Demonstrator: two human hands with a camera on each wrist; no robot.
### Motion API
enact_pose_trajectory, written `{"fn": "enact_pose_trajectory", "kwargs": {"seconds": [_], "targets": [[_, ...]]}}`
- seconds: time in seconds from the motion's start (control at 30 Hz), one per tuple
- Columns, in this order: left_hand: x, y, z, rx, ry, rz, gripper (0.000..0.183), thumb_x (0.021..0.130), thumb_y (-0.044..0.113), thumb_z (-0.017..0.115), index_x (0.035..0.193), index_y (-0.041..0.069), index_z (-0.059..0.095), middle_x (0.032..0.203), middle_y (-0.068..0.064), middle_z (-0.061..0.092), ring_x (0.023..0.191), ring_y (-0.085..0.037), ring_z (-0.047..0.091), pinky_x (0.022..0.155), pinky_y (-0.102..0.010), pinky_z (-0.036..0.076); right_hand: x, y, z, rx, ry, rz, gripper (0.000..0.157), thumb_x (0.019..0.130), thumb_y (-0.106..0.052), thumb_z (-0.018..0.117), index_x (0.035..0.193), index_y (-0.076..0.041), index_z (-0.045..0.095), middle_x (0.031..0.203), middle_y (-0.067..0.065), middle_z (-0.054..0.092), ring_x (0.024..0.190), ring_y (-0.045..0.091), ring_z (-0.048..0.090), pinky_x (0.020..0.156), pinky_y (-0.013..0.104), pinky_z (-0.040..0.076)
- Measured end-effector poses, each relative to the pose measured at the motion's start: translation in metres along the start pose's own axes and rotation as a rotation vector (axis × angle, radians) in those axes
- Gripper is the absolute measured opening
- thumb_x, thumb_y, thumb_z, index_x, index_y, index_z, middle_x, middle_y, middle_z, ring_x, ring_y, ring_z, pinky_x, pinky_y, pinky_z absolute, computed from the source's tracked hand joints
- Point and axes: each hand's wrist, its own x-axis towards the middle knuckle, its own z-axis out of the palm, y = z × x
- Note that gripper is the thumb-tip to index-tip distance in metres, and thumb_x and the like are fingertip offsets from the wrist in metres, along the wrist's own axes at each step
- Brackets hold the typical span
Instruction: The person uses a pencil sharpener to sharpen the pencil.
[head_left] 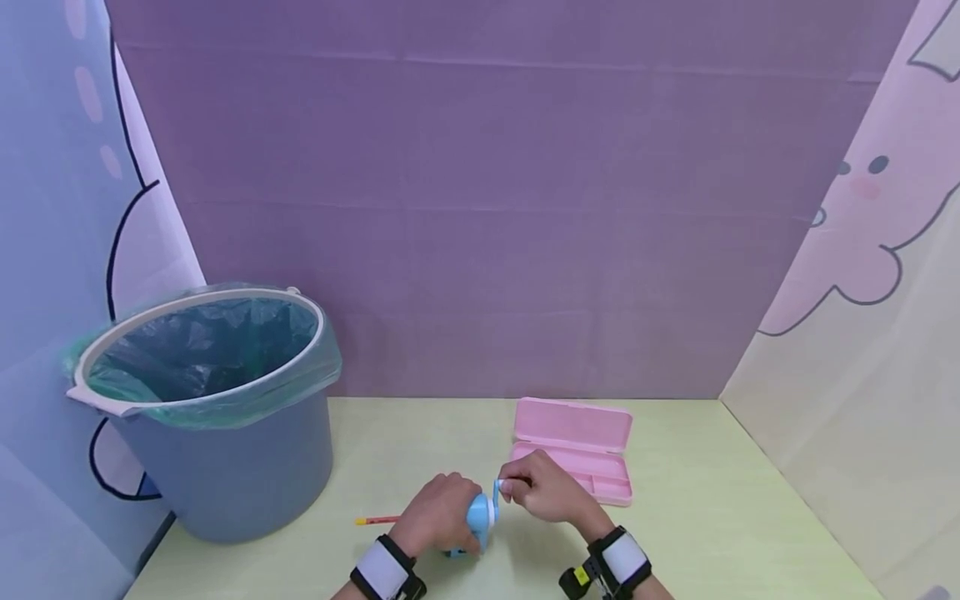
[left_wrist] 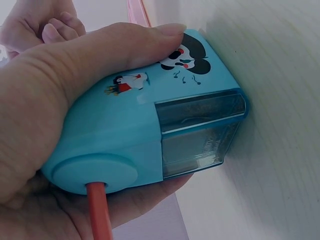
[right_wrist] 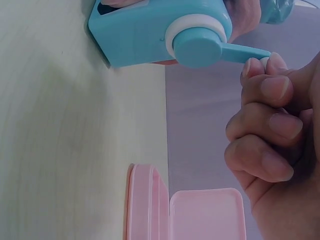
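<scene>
**Crank arm point(right_wrist: 245, 52) and pencil point(left_wrist: 99, 215) on opposite faces of one sharpener point(left_wrist: 115, 122)**

The thumb and index finger of the right hand point(head_left: 551, 492) pinch the free end of the crank arm; the other fingers curl toward the palm. From this pinch the hub point(right_wrist: 197, 47) lies below, the arm standing roughly upright from it, away from the table point(head_left: 712, 500); the right hand is the nearer. Left of the hub, the blue body is gripped between the thumb and fingers of the left hand point(head_left: 438, 512), its clear drawer point(left_wrist: 200, 142) exposed. The red pencil enters the face opposite the crank, its long axis running leftward, seemingly about in line with the hub. Farther out, an open pink pencil case point(head_left: 573, 423) lies just beyond the right hand; a lined bin point(head_left: 247, 475) stands at far left.
</scene>
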Motion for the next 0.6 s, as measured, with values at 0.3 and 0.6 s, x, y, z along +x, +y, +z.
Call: {"fn": "enact_pose_trajectory", "kwargs": {"seconds": [0.3,0.6], "targets": [[0.000,0.000,0.000,0.007,-0.013,-0.016,0.046,0.059,0.038,0.091,0.091,0.016,0.067,0.078,0.008,0.054,0.073,-0.012,0.048,0.066,-0.029,0.044,0.007,0.009,0.004,-0.033,0.036,-0.020,0.025,0.085,0.005,0.054,0.071,-0.013,0.061,0.059,-0.014,0.044,0.054,-0.001,0.039,0.051,0.016,0.031],[0.000,0.000,0.001,-0.007,-0.016,-0.027,0.048,0.059,0.039,0.091,0.094,0.016,0.068,0.079,0.008,0.054,0.075,-0.013,0.047,0.067,-0.030,0.044,0.013,0.018,0.009,-0.064,0.042,-0.011,0.022,0.087,0.003,0.055,0.071,-0.010,0.063,0.061,-0.014,0.046,0.057,0.000,0.042,0.053,0.017,0.035]]}}
